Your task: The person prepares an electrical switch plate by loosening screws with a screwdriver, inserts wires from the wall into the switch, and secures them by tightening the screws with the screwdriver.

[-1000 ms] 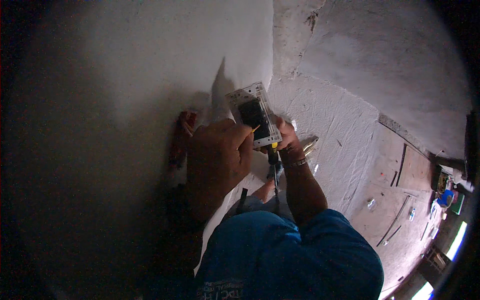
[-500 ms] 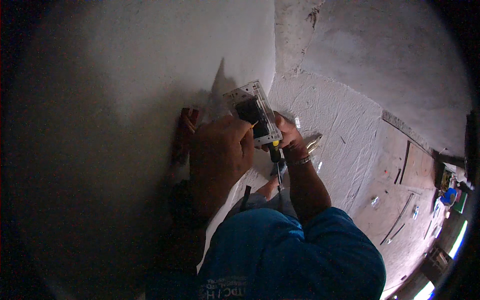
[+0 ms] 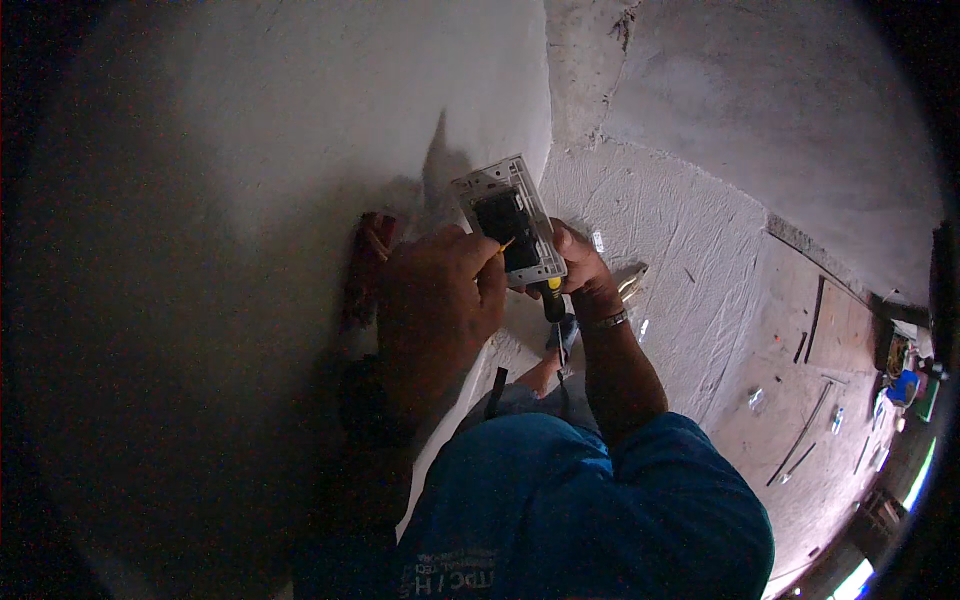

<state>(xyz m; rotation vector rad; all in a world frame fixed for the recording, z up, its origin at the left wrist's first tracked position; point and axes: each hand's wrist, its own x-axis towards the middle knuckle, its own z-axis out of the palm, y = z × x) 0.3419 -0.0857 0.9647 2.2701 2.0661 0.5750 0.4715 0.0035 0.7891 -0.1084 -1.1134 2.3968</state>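
Observation:
A wall socket or switch unit (image 3: 548,262), with a white rectangular frame and a black back, is tilted in front of me. My right hand (image 3: 582,262) grips the frame from its right side. A screwdriver (image 3: 553,300) with a black and yellow handle sits in the same hand, under the frame, its shaft pointing down. My left hand (image 3: 440,290) is closed in a pinch on a thin yellow wire (image 3: 506,245), whose end touches the black back. Behind that hand, a dark red wall box (image 3: 362,285) is set in the wall, with a wire coming out of it.
The plastered wall (image 3: 300,110) rises close on my left. On the rough floor beside my right wrist lies a shiny yellowish object (image 3: 632,283). Farther right are long thin strips (image 3: 800,435), small scraps and a blue container (image 3: 903,388). My foot (image 3: 540,378) is below.
The unit has tilted slightly and shifted a little right with my right hand and the screwdriver. My left hand keeps its pinch on the wire, nearly unmoved.

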